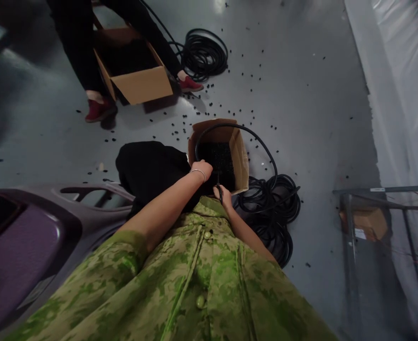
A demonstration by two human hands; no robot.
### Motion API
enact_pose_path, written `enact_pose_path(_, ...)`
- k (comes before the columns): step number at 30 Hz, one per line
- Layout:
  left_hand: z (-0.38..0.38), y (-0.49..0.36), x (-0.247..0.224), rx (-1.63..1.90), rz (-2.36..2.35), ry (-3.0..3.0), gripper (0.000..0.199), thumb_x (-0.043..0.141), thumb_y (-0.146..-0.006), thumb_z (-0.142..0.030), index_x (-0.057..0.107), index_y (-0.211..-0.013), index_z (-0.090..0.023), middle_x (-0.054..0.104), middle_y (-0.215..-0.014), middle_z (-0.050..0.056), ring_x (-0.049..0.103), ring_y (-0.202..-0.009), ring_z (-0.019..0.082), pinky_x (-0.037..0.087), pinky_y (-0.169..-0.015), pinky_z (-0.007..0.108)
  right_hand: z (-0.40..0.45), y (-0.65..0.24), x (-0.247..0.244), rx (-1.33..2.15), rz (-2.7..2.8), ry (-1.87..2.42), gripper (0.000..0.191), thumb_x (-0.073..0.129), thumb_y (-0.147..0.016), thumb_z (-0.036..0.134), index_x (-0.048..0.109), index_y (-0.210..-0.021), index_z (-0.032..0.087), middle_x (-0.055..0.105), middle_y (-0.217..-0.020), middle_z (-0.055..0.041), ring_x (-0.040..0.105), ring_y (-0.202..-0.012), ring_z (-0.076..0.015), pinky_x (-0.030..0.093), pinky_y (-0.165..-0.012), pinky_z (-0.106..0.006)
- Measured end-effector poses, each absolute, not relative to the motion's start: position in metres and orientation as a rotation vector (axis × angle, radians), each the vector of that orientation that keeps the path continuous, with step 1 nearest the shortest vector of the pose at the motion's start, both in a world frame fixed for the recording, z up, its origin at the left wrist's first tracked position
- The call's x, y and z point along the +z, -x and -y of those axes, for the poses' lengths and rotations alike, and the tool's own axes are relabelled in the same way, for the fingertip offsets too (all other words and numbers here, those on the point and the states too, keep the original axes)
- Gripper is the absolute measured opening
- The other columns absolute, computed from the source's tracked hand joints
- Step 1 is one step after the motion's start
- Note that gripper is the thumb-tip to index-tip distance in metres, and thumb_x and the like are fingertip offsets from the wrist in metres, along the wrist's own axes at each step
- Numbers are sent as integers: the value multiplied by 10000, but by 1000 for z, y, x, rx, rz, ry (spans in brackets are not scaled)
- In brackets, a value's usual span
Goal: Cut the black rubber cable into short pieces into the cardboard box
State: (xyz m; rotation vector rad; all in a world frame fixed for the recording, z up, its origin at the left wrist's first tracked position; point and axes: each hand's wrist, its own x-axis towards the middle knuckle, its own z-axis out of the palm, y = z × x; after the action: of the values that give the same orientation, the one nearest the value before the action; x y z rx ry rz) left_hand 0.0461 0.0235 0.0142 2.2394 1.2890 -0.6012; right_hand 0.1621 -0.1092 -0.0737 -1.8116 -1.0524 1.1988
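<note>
My left hand (202, 168), with a bracelet at its wrist, is closed around a black rubber hose (242, 127). From that hand the hose arcs up over a cardboard box (243, 163) and down to a loose coil (278, 201) on the floor at the right. In my right hand (225, 195) I grip dark-handled scissors (219, 187), their blades pointing away from me, just below and right of my left hand. Small black pieces (217, 154) fill the bottom of the box. The hose's cut end is too dark to make out.
Across from me a person in red shoes (191, 85) has a larger cardboard box (143, 87) between the legs. A second hose coil (205, 54) lies beside them. Small black rings dot the floor (301, 94). A purple chair (24, 255) stands left, a metal frame (379, 190) right.
</note>
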Motion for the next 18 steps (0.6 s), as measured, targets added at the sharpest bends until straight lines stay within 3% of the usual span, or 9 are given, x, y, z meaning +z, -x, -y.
enact_pose_path(8,-19,-49,23,-629,-1289,-2300,347,505,-934,-234,782,-1141,-257,724,-1231,137,554,-1228,287,503,-944,335,118,-173,-55,1435,901,1687,413,657,-789,607,706,-908,215,676,-685,-3,631,-673,-186,488,-640,-280)
enact_pose_path(18,-18,-49,21,-672,-1218,-2329,346,543,-920,-249,764,-1182,-296,721,-1248,105,565,-1222,270,514,-958,330,106,-175,-54,1507,828,1756,471,649,-796,680,689,-864,215,676,-635,4,643,-613,-190,489,-587,-285)
